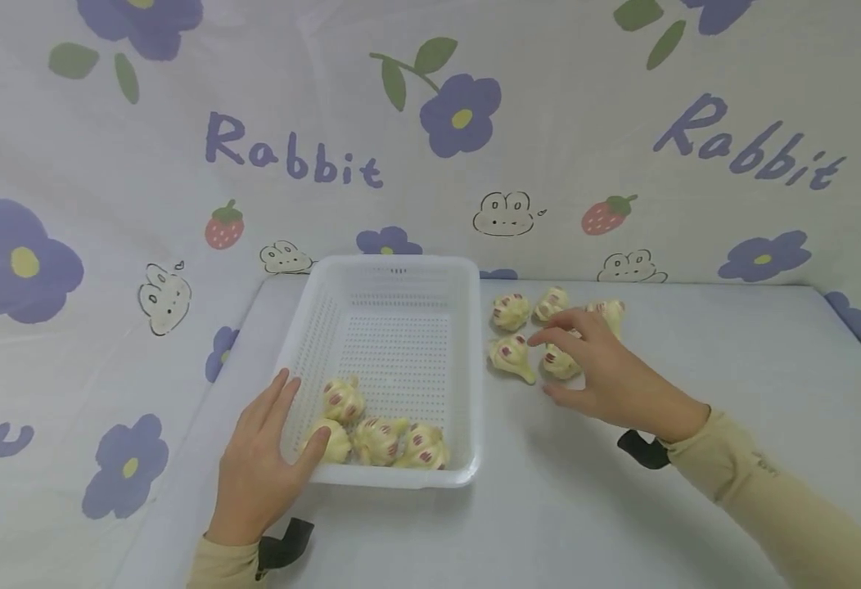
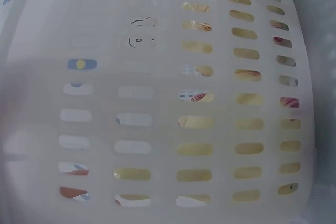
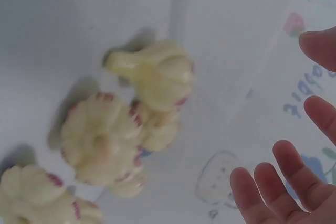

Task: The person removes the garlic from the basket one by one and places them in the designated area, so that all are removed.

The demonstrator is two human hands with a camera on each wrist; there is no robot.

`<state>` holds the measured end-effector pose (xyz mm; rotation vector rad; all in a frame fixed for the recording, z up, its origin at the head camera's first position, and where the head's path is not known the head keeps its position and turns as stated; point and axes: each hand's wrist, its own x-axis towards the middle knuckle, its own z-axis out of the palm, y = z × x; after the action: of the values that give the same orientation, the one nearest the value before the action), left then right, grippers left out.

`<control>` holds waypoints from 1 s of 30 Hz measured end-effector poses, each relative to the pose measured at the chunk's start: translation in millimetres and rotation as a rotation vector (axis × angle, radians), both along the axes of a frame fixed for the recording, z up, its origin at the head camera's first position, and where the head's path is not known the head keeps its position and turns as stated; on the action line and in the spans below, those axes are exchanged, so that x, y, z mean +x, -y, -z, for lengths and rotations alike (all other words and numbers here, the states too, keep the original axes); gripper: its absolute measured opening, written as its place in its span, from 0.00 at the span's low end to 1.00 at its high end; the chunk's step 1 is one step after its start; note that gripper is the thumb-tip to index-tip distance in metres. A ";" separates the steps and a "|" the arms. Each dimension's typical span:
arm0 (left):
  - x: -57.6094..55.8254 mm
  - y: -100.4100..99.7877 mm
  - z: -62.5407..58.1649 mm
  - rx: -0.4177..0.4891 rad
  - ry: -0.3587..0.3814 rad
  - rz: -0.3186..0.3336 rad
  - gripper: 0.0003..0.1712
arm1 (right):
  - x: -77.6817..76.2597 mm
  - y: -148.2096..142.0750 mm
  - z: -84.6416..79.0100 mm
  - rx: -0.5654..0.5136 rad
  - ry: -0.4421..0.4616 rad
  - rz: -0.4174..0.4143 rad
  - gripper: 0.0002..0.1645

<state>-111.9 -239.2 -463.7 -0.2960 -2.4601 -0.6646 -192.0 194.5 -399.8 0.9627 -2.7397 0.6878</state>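
Observation:
A white slotted plastic basket (image 1: 472, 368) stands on the table, with several garlic bulbs (image 1: 377, 442) gathered at its near end. My left hand (image 1: 259, 466) rests at its near left corner, fingers straight along the left rim and thumb over the front. In the left wrist view the slotted basket wall (image 2: 157, 135) fills the picture, with pale yellow garlic showing through the holes. My right hand (image 1: 610, 372) hovers over the loose garlic, fingers and thumb spread, holding nothing. Nearest its fingertips are a long-stemmed garlic bulb (image 1: 510, 355) and a rounder bulb (image 1: 559, 363).
Behind those lie more garlic bulbs, one at the back left (image 1: 510, 311), one beside it (image 1: 551, 303), and one partly behind my right hand (image 1: 609, 312). A white cloth (image 1: 548, 164) printed with flowers and rabbits hangs behind the pale table (image 1: 740, 368).

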 end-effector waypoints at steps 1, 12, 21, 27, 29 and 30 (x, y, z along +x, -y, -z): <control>-0.3 -0.1 0.0 -0.001 0.001 0.000 0.42 | 1.3 3.6 -1.0 0.000 0.003 -0.011 0.30; -0.4 0.4 -1.7 -0.008 0.026 -0.008 0.42 | 11.2 36.8 -14.9 0.003 -0.016 -0.171 0.32; -1.5 3.0 -0.3 -0.009 0.031 -0.010 0.42 | 17.2 74.7 -25.4 0.096 -0.034 -0.312 0.33; -5.1 5.3 -0.4 -0.006 0.023 0.000 0.42 | 16.5 96.7 -27.8 0.152 -0.076 -0.389 0.32; -6.2 5.8 -0.9 -0.006 0.021 0.002 0.42 | 15.4 102.6 -27.6 0.162 -0.071 -0.407 0.32; -6.9 6.0 -1.2 -0.007 0.021 0.002 0.42 | 14.8 105.5 -27.2 0.169 -0.068 -0.416 0.32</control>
<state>-118.7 -245.2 -462.6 -0.2955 -2.4832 -0.6633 -177.2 89.0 -372.6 1.5895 -2.5905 0.4696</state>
